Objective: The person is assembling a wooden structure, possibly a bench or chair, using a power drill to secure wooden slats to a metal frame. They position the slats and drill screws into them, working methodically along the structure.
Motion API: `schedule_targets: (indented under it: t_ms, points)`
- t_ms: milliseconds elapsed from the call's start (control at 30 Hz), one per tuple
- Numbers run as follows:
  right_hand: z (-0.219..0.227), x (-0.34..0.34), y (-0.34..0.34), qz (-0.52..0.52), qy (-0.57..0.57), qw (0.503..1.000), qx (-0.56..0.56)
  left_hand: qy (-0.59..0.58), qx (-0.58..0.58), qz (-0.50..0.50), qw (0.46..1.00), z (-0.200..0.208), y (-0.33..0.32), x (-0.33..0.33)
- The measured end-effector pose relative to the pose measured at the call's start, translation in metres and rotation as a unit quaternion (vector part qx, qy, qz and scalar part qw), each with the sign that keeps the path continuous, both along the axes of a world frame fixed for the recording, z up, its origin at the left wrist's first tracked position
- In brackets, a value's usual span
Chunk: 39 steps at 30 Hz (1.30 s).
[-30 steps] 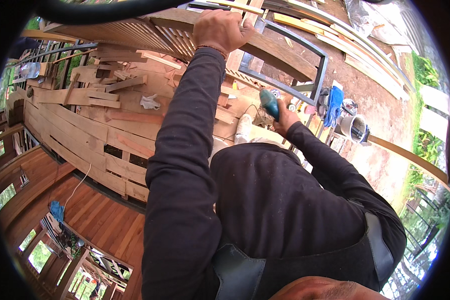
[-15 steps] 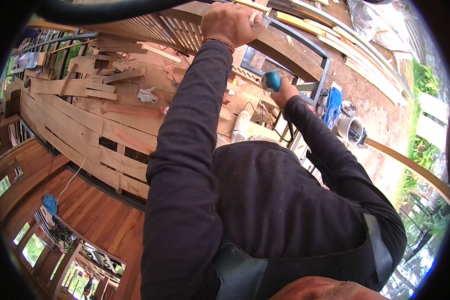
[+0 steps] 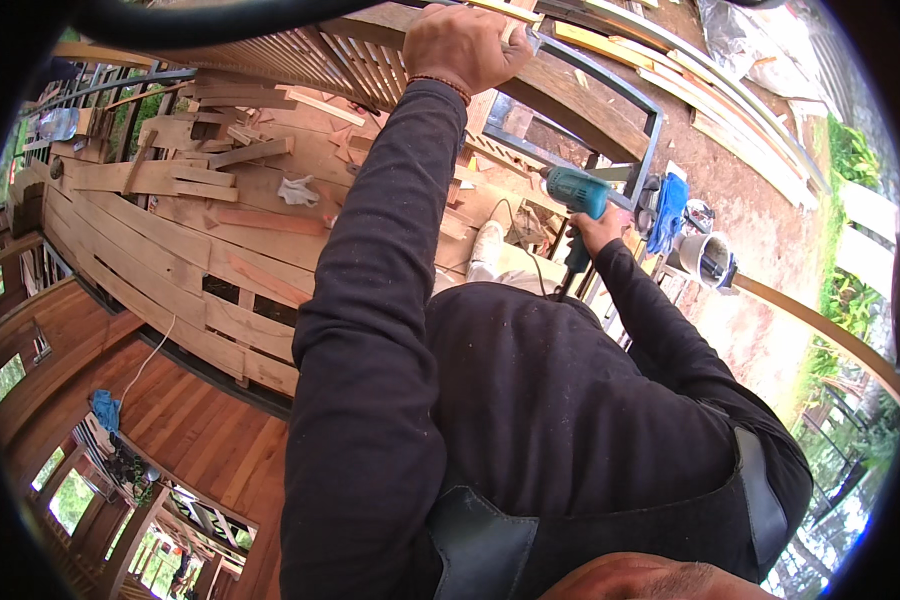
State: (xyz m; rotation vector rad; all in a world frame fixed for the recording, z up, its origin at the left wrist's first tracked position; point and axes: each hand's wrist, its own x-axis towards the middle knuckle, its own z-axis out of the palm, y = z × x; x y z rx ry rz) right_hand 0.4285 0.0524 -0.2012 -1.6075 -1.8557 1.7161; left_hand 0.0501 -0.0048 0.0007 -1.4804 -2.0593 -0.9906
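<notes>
My left hand (image 3: pixel 462 48), with a beaded band at the wrist, is closed at the top of the slatted wooden panel (image 3: pixel 348 68). Its fingers wrap over a pale wooden strip (image 3: pixel 517 38); their undersides are hidden. Lower and to the right, my right hand (image 3: pixel 602 230) grips a teal power drill (image 3: pixel 578 190) by its handle. The drill's chuck points up and left toward the panel, apart from it. A dark cord hangs below the drill.
A dark metal frame (image 3: pixel 654 130) stands right of the panel. Blue cloth (image 3: pixel 668 212) and a bucket (image 3: pixel 705 257) are beyond my right hand. Long boards (image 3: pixel 735 150) lie on the ground. Offcuts (image 3: pixel 250 152) and gaps (image 3: pixel 270 308) mark the plank floor at left. My shoe (image 3: pixel 487 245) shows below.
My right hand has drawn the drill back, down and to the right. The drill has swung from nearly end-on to side-on. My left hand stays in place.
</notes>
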Motion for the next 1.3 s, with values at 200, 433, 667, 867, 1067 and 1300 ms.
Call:
schedule_targets:
  t_ms: [200,433,667,867,1067,1300]
  points:
    - [0.084,-0.058,-0.052,0.175,-0.202,0.958,0.104,-0.004,-0.004,0.012,1.0,-0.005,0.003,-0.001]
    - [0.075,-0.074,-0.025,0.244,-0.162,0.926,0.237,-0.002,-0.006,0.005,1.0,0.0,-0.005,0.002]
    - [0.034,-0.014,-0.007,0.044,-0.026,0.998,0.04,0.014,0.002,0.014,1.0,-0.002,-0.003,0.0]
    - [0.04,-0.022,-0.055,0.038,-0.094,0.991,0.089,0.026,-0.008,0.016,0.999,-0.004,0.0,-0.001]
    - [0.064,-0.062,-0.083,0.173,-0.187,0.957,0.139,0.022,-0.011,0.015,1.0,-0.003,-0.001,-0.001]
    - [0.076,-0.084,-0.042,0.313,-0.238,0.902,0.179,0.047,-0.001,-0.001,0.999,-0.013,-0.006,-0.001]
